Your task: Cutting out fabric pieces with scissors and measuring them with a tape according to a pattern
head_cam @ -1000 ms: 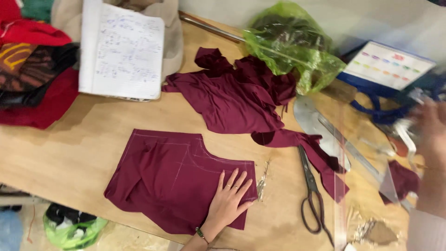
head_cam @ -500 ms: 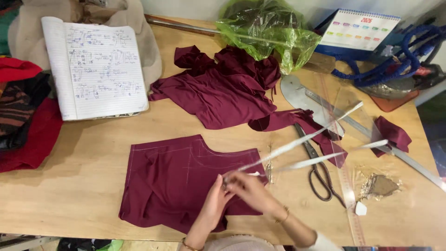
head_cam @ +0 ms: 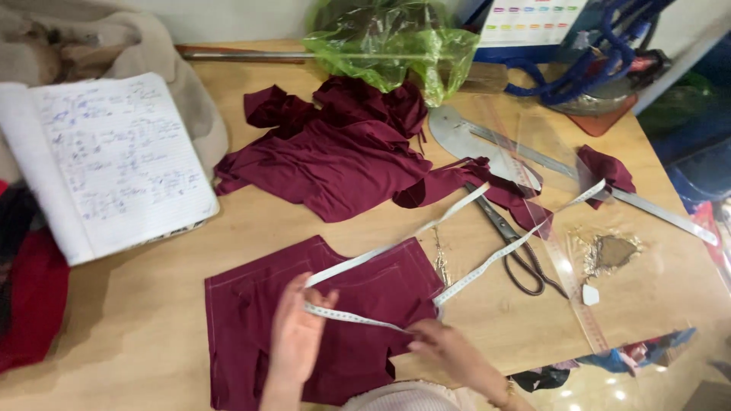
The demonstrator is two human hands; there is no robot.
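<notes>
Wooden table [head_cam: 190,251], measuring tape [head_cam: 358,318] stretched between both hands, left hand [head_cam: 298,335], right hand [head_cam: 449,352]

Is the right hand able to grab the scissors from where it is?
Probably yes. The scissors lie bare on the table just beyond the right hand, nothing covering the handles, though that hand is pinching the measuring tape.

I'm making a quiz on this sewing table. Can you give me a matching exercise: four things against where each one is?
Things:
1. measuring tape
2. scissors
3. open notebook
4. green plastic bag

Places:
A. far edge of the table
B. left of the table
C. between both hands
D. right of the cut maroon piece

Pairs: 1-C, 2-D, 3-B, 4-A
</notes>
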